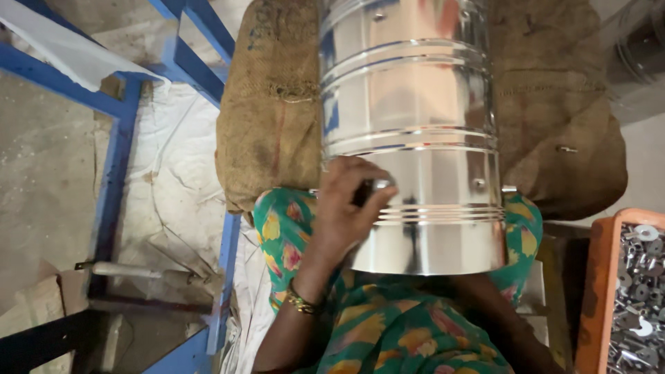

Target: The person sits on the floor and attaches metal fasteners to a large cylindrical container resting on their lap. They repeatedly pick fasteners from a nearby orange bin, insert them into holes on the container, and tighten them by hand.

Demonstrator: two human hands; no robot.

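**Steel drum on my lap, left hand at its side**

I'm looking down at a big shiny steel drum (412,138) lying across my lap, its far end leaning against a brown burlap sack (270,111). My left hand (346,208) is pressing against the drum's side, fingers (370,194) curling together and pinching a small dark fitting (365,188) on the wall. My right hand is hiding somewhere behind the drum, so I can't tell how it's set. My green patterned dress (388,332) is showing under the drum's near rim. To my right, an orange tray (597,291) is holding washers and small metal parts. To my left, a blue metal frame (114,159) is standing over a crumpled white sheet (173,173).
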